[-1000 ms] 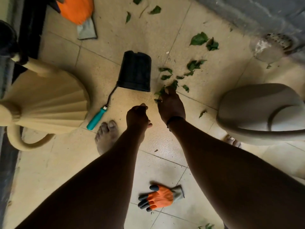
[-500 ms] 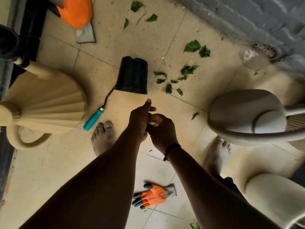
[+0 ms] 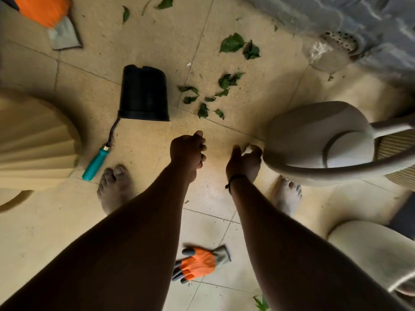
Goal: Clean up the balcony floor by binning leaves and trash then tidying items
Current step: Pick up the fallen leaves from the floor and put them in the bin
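Note:
Several green leaves lie scattered on the beige tiled floor, beyond my hands and to the right of a black pot that lies on its side. My left hand hovers above the floor in a closed fist; the leaves gathered in it are hidden by the fingers. My right hand is low at the floor beside the front edge of a beige chair. Its thumb and fingers are spread around a small pale scrap, and whether they touch it I cannot tell.
A teal-handled tool lies by the pot's rim. One orange glove lies between my forearms, another at the top left. A second beige chair stands at the left, and a floor drain by the grey wall. My bare feet stand on the tiles.
My right hand picked leaves beside the pot, brought them to my left hand, then swung right and down to the chair's edge. The leaves nearest the pot are gone.

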